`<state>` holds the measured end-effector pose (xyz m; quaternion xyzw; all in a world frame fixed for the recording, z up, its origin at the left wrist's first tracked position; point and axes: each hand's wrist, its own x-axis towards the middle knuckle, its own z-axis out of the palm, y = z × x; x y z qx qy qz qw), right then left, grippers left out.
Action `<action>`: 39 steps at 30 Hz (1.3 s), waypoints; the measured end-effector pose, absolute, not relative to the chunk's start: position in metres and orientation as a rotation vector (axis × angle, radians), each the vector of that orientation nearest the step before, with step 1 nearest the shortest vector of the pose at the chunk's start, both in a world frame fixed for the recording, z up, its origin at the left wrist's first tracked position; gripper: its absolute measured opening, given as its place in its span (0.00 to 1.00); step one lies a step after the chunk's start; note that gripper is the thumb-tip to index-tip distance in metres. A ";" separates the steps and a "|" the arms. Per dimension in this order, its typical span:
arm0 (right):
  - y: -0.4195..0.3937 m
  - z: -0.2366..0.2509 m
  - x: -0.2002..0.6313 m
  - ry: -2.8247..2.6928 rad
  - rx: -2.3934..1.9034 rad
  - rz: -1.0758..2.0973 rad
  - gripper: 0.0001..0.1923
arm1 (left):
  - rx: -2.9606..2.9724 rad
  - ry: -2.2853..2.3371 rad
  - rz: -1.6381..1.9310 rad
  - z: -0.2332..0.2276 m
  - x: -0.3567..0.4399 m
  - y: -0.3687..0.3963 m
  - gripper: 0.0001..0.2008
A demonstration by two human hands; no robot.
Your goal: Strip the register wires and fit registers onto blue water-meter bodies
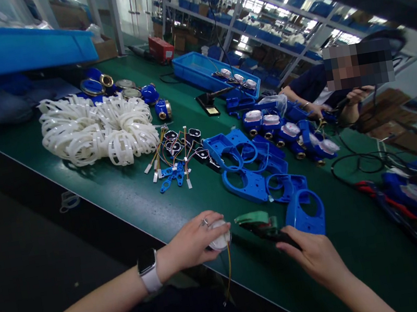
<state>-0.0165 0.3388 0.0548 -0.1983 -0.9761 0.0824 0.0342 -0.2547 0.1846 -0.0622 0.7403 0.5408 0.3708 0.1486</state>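
Left hand [193,243], wearing a ring and a smartwatch [148,270] at the wrist, clenched over a round white disc part [220,236] at the near edge of the green bench [127,190]; thin wires [228,269] hanging from the disc over that edge. Right hand [313,255] just right of the disc, fingers closed around a dark tool [274,234]; a green piece [256,218] at the tool's tip, beside the disc. Touching the far side of the right hand, an upright blue plastic housing [304,213] with a round opening. Beyond the disc, a heap of more blue housings [252,167]; left of that heap, small black circuit boards [179,145] with coloured leads. Far left of the disc and further back, a big pile of white plastic rings [95,129]. Behind the heap, blue meter bodies [287,133] with clear tops, and a blue tray [211,74]. Across the bench from the disc, another person's hands [342,103] among the meter bodies.
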 end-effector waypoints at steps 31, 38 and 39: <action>0.312 -0.008 -0.068 -2.733 -0.923 0.277 0.20 | 1.808 1.617 1.323 -0.065 -0.246 0.177 0.44; 0.273 -0.002 -0.056 -2.522 -0.762 0.868 0.17 | 2.047 1.597 1.476 -0.053 -0.226 0.175 0.41; 0.277 -0.004 -0.041 -2.537 -0.827 0.776 0.17 | 2.072 1.624 1.480 -0.053 -0.225 0.174 0.40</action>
